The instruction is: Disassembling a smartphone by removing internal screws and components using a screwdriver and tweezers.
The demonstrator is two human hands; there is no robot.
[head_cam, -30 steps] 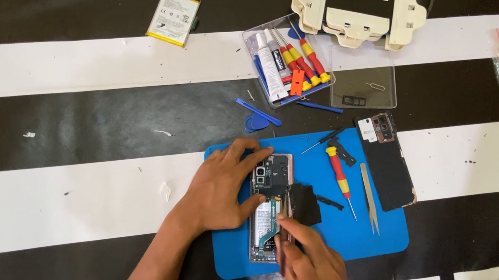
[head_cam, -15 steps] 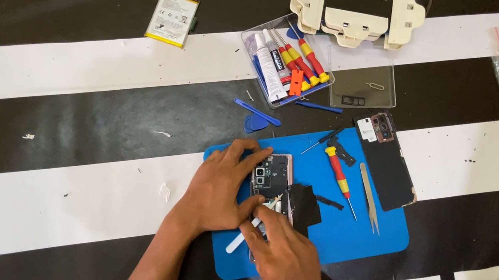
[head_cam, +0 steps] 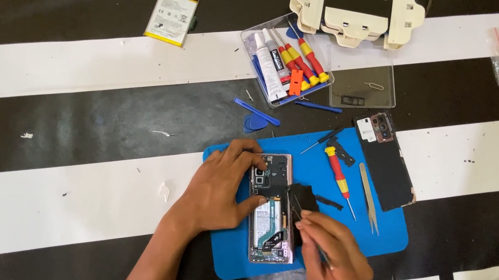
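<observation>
— What carries it all?
— A table (head_cam: 96, 128) with black and white stripes; a blue mat (head_cam: 382, 233) lies on it.
— And around that mat?
— Above it a clear tool tray (head_cam: 259, 44) and blue picks (head_cam: 255, 117); far up-left, a battery (head_cam: 171, 17).

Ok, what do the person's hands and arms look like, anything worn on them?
Both are bare. The left hand and right hand show no gloves, rings or watch, and the forearms have no sleeves as far as the frame shows. The fingers are uncovered, with short nails.

Both hands (head_cam: 276, 222) on opened phone (head_cam: 272, 208)
</observation>
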